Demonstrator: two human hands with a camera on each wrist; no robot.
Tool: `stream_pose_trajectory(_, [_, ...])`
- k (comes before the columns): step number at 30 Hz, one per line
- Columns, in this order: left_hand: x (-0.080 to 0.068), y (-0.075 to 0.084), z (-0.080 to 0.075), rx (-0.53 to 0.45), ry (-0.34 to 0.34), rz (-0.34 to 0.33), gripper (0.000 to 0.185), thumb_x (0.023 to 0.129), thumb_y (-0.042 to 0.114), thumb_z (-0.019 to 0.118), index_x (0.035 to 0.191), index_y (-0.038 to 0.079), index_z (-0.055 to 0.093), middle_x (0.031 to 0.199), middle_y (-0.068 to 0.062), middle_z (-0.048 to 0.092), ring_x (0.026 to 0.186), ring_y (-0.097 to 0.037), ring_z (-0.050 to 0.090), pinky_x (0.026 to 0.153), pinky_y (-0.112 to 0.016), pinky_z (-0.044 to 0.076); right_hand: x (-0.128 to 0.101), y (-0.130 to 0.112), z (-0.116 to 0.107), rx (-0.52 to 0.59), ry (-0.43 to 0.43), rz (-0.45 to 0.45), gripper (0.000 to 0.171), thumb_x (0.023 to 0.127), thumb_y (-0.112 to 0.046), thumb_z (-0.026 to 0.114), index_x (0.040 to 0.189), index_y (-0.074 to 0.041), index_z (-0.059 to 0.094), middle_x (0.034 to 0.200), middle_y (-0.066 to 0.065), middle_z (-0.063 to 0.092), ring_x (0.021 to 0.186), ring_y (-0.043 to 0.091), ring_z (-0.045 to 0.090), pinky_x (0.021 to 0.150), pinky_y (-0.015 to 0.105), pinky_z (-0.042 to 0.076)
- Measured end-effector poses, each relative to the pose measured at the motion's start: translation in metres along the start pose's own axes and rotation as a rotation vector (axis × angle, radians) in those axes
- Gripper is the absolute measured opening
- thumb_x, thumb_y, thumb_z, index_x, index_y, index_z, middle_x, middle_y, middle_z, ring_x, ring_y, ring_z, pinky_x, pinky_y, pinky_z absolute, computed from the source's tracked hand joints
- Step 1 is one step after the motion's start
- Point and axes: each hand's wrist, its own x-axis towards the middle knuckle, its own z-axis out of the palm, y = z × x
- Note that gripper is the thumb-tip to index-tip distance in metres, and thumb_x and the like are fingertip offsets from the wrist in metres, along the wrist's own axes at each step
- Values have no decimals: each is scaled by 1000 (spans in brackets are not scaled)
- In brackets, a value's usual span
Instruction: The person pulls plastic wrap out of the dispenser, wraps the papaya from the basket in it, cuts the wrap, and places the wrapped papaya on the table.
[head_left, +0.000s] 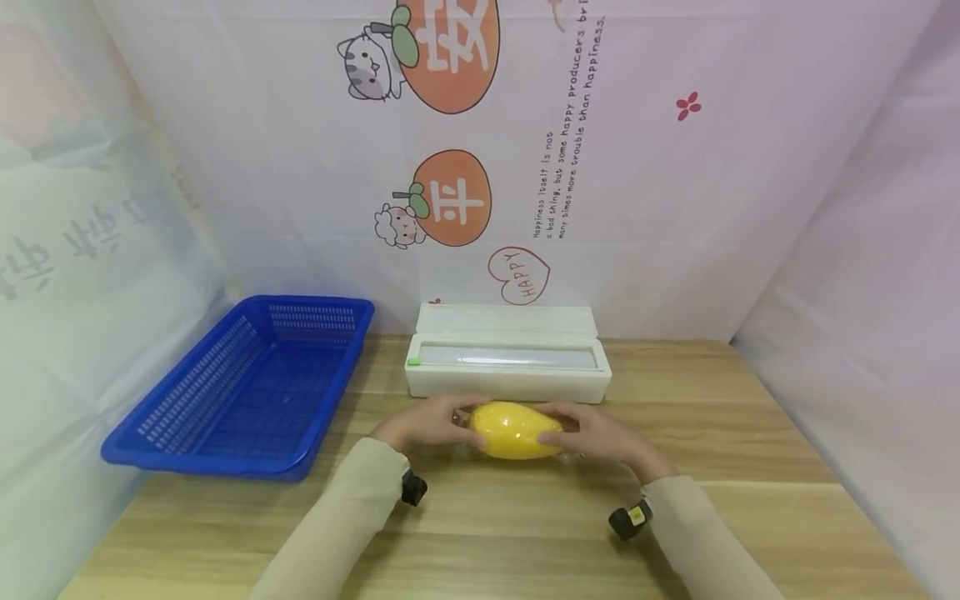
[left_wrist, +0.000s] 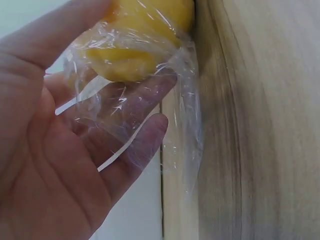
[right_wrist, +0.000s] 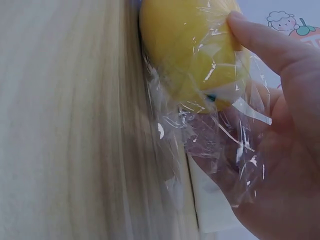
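Note:
A smooth yellow mango-like fruit (head_left: 513,433) lies low over the table in front of a white box. Clear plastic film (left_wrist: 187,120) is wrapped round it, and loose crinkled ends stick out at both sides. My left hand (head_left: 429,422) grips the fruit's left end, thumb on the near side and fingers behind. At the narrower right end, my right hand (head_left: 606,435) holds it in the same way. In the right wrist view the thumb presses the wrapped fruit (right_wrist: 195,45), and a small dark green spot shows at its tip. Film partly covers the fingers in both wrist views.
Just behind the hands stands the white cling film dispenser (head_left: 510,385), its lid (head_left: 506,320) raised and a small green slider at its left. A blue plastic basket (head_left: 217,467) sits at the left of the wooden table (head_left: 510,542). Printed cloth (head_left: 637,167) hangs behind.

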Motion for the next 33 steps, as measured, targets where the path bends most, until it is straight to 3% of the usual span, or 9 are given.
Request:
stream_pose_trajectory(5, [-1, -5, -2, 2, 10, -5, 66, 89, 41, 76, 147, 20, 52, 134, 1, 61, 122, -23, 57, 103, -47, 46, 0, 3, -1, -4, -10, 6, 55, 93, -45, 70, 142, -22, 56, 133, 2, 60, 109, 19, 57, 92, 41, 49])
stream_pose_trajectory(8, [-4, -2, -3, 57, 38, -6, 71, 88, 43, 77, 148, 16, 50, 141, -4, 57, 129, -26, 53, 107, -49, 42, 0, 2, 0, -19, -5, 1, 55, 93, -46, 70, 141, -23, 57, 131, 1, 62, 111, 19, 58, 91, 40, 49])
stream_pose_trajectory(11, [-8, 7, -3, 146, 110, 79, 68, 88, 39, 77, 145, 11, 53, 144, -9, 54, 132, -28, 49, 109, -50, 39, -1, 4, 1, -14, -10, -12, 54, 92, -45, 71, 140, -23, 58, 125, 0, 64, 107, 20, 60, 86, 39, 52])
stream_pose_trajectory(14, [-13, 22, -2, 226, 197, 209, 51, 90, 29, 77, 134, 8, 63, 134, -10, 60, 123, -24, 55, 104, -44, 45, -1, 5, 4, 20, -34, -37, 53, 93, -42, 71, 140, -21, 57, 120, 1, 66, 104, 22, 62, 83, 38, 54])
stream_pose_trajectory(18, [-19, 40, 4, 264, 180, 297, 34, 92, 21, 76, 122, 6, 71, 109, -6, 67, 95, -13, 64, 84, -28, 54, -4, 5, 7, 60, -62, -37, 56, 93, -39, 72, 142, -19, 54, 122, 7, 64, 105, 24, 62, 82, 38, 55])
stream_pose_trajectory(20, [-19, 43, 8, 264, 130, 298, 31, 93, 19, 74, 121, 5, 72, 102, -4, 66, 87, -9, 64, 77, -22, 54, -6, 2, 8, 63, -72, -20, 60, 93, -40, 72, 145, -19, 50, 126, 10, 61, 108, 27, 61, 82, 40, 55])
stream_pose_trajectory(23, [-17, 41, 14, 278, 94, 268, 32, 94, 21, 72, 122, 6, 70, 103, -1, 67, 87, -6, 64, 78, -19, 54, -9, -3, 10, 30, -85, -2, 64, 94, -43, 69, 149, -19, 44, 131, 15, 57, 114, 31, 59, 86, 45, 54])
stream_pose_trajectory(28, [-13, 31, 20, 290, 107, 231, 32, 96, 23, 71, 125, 11, 67, 104, 3, 67, 91, -7, 62, 82, -22, 53, -10, -7, 11, -7, -105, -30, 58, 104, -42, 53, 153, -16, 37, 126, 15, 60, 110, 30, 61, 89, 51, 53])
stream_pose_trajectory(33, [-11, 26, 20, 297, 142, 258, 30, 96, 19, 69, 125, 13, 66, 110, 1, 67, 98, -10, 63, 87, -25, 53, -8, -9, 12, 37, -103, -39, 59, 108, -39, 44, 160, -21, 24, 116, 11, 65, 93, 23, 67, 88, 50, 52])
